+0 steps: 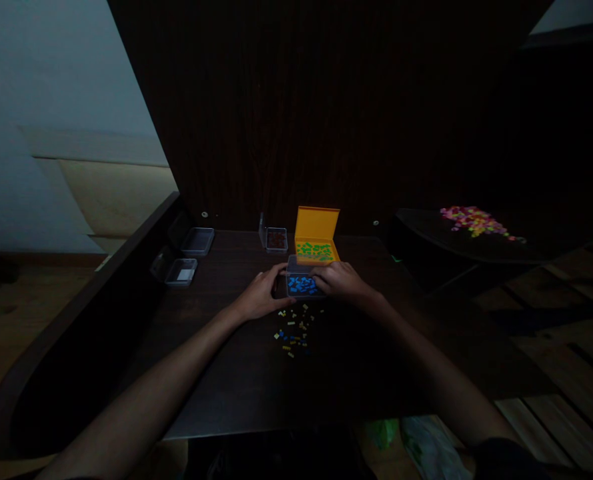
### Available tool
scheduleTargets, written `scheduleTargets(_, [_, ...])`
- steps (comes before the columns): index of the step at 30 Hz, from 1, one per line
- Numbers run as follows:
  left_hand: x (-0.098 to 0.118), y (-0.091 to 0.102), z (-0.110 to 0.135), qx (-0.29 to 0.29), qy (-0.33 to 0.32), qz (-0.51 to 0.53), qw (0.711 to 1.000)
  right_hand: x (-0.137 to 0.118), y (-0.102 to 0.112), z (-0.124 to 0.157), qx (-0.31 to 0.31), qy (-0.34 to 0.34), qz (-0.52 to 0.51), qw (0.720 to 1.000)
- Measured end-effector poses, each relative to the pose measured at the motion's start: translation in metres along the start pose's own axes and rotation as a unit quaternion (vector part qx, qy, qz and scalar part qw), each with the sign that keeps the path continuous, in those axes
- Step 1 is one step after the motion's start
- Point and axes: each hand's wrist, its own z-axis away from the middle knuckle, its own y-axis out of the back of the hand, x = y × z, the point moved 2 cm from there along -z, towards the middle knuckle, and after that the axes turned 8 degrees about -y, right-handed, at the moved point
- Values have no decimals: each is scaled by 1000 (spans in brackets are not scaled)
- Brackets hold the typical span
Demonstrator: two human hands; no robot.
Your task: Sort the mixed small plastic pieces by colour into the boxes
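The right hand (340, 279) bunches its fingers over the right side of a clear hinged box (301, 296), hiding that edge; whether the grip pinches anything I cannot tell. The left hand (266, 293) makes a wide grip, thumb and fingers apart at the box's left side. Blue pieces (302, 285) lie inside, partly covered by the right fingers. Just in front of the box, small loose pieces (291, 323) scatter on the worktop (216, 400), the darker ones hard to make out. Just beyond it, a yellow case (317, 223) holds green pieces (312, 250), its front partly hidden by the clear lid. Far right of the box, a colourful heap (476, 221) blurs together.
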Motion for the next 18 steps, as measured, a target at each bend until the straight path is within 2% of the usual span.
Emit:
scheduleTargets(4, [0, 0, 0, 1, -9, 9, 1000, 2, 5, 13, 25, 10, -50, 998])
scheduleTargets(8, [-1, -1, 0, 0, 1, -7, 1000, -6, 0, 36, 36, 92, -131, 986])
scheduleTargets(13, [1, 1, 1, 0, 5, -5, 1000, -26, -11, 64, -31, 173, -201, 964])
scheduleTargets(16, [2, 1, 1, 1, 3, -4, 1000, -35, -18, 75, -67, 184, -211, 958])
scheduleTargets(18, [2, 1, 1, 0, 6, -8, 1000, -38, -22, 79, -67, 177, -209, 959])
